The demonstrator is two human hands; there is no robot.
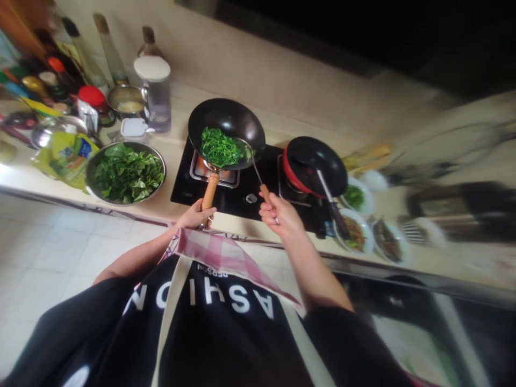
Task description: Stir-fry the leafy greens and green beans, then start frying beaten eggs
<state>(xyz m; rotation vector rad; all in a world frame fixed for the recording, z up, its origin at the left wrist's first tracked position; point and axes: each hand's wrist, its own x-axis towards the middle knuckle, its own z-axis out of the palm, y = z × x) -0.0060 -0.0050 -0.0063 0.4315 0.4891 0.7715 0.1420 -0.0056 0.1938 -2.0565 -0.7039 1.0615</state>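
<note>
A dark wok sits tilted over the left burner, with chopped leafy greens heaped in its lower half. My left hand is closed around the wok's wooden handle. In my right hand is a wooden-handled metal spatula. Its far end reaches into the right side of the wok and touches the greens; the shape of its head is hard to make out. An orange glow shows beneath the wok. Left of the stove, a steel bowl holds a heap of raw green leaves.
On the right burner of the black stove stands a red pan with another utensil in it. Plates of food line the right counter. A lidded pitcher, bottles and a yellow bag crowd the left.
</note>
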